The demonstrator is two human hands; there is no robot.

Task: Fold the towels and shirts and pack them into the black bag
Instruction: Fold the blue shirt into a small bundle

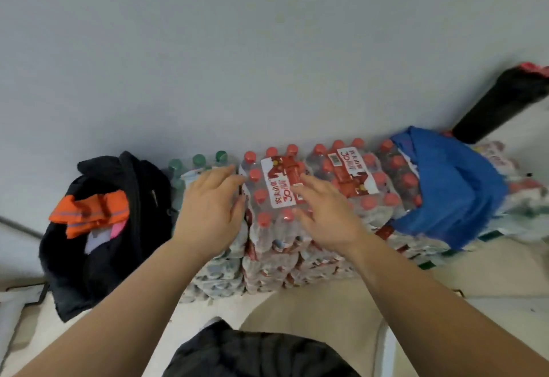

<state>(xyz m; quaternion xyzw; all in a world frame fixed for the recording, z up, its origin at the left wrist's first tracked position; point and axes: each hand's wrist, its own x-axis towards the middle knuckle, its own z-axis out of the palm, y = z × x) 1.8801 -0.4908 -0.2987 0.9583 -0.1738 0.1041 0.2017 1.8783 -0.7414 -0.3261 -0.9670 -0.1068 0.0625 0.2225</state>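
Two bare forearms reach forward from the bottom edge. The left hand (211, 210) and right hand (323, 216) hold nothing, fingers straight and slightly spread above the stacked shrink-wrapped packs of red-capped water bottles (276, 198); whether they touch is unclear. Left of the stack, the open black fabric bag (74, 272) holds a folded orange cloth with grey stripes (89, 210). A crumpled blue cloth (445, 186) lies on the packs at right.

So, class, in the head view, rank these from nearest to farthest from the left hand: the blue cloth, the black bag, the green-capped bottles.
1. Green-capped bottles, just beyond the left hand.
2. Black bag, on its left.
3. Blue cloth, far right.
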